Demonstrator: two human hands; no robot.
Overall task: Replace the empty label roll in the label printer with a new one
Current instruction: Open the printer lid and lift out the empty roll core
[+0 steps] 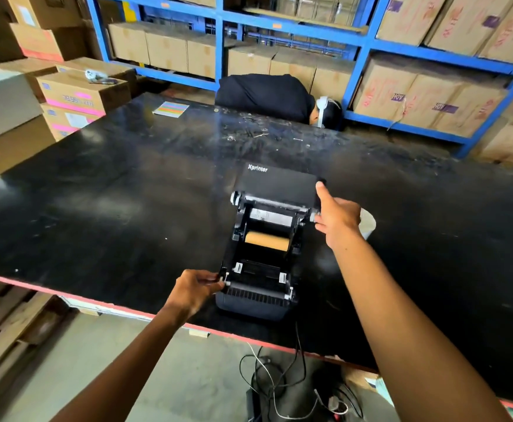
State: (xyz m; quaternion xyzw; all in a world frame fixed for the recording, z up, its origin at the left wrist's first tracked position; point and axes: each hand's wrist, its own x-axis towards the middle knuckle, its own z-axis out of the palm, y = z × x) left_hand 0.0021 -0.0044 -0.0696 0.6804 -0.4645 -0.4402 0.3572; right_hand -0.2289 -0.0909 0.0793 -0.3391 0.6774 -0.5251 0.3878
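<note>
A black label printer stands near the front edge of the black table, with its lid swung back and open. Inside the bay lies a bare brown cardboard core, the empty roll. My right hand grips the lid's right edge, thumb up along its side. My left hand holds the printer's front left corner, fingertips pinched on it. A white roll-like object shows partly behind my right wrist, mostly hidden.
A sheet of coloured labels lies at the table's far left. A person in black leans down behind the far edge. Blue shelves with cardboard boxes stand behind. Cables hang below the front edge onto the floor.
</note>
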